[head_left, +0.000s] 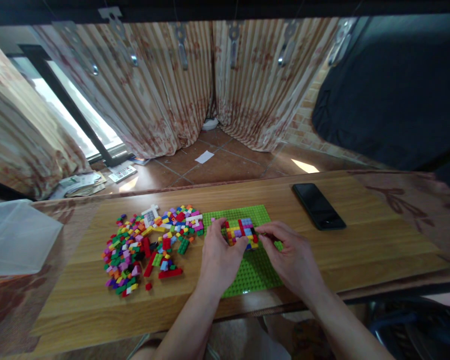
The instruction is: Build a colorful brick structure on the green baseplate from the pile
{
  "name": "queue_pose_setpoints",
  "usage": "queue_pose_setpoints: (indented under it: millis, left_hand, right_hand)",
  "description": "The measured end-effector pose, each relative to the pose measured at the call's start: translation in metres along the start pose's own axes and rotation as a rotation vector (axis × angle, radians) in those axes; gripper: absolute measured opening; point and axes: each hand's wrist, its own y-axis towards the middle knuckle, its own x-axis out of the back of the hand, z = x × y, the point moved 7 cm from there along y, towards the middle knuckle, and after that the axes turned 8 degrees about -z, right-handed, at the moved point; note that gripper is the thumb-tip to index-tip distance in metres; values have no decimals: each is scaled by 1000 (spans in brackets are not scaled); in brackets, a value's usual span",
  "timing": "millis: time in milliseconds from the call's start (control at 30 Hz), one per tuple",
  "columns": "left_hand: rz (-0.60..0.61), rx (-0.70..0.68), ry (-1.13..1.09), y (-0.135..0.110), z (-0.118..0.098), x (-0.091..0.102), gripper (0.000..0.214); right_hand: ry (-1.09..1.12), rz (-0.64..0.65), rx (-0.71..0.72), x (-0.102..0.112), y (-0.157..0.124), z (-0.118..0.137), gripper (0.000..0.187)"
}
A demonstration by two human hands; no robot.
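Observation:
A green baseplate [253, 272] lies on the wooden table [378, 240] in front of me. A small multicoloured brick build [241, 231] stands on its far half. My left hand [219, 257] rests on the plate with its fingertips closed against the left side of the build. My right hand [290, 255] is on the right side, thumb and fingers pinched at the build's right edge; whether a brick is in the pinch is hidden. A heap of loose coloured bricks [150, 247] lies left of the plate.
A black phone [318, 206] lies face up at the back right of the table. A translucent plastic box [17, 237] sits at the far left. Beyond the table are a tiled floor, curtains [165, 95] and papers [82, 183].

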Motion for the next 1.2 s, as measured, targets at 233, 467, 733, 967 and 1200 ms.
queue_pose_setpoints:
  millis: [233, 467, 733, 967, 1200]
  left_hand:
    - [4, -15, 21, -1, 0, 0, 53]
    - [26, -18, 73, 0, -3, 0, 53]
    - [52, 2, 85, 0, -4, -1, 56]
    - [32, -17, 29, 0, 1, 1, 52]
    - [117, 42, -129, 3, 14, -6, 54]
  right_hand:
    - [7, 13, -8, -3, -1, -1, 17]
    - [-3, 6, -61, -5, -3, -6, 17]
    - [-6, 68, -267, -18, -10, -20, 39]
    - [-8, 82, -312, -23, -11, -22, 40]
    - [7, 96, -347, -25, -12, -23, 42]
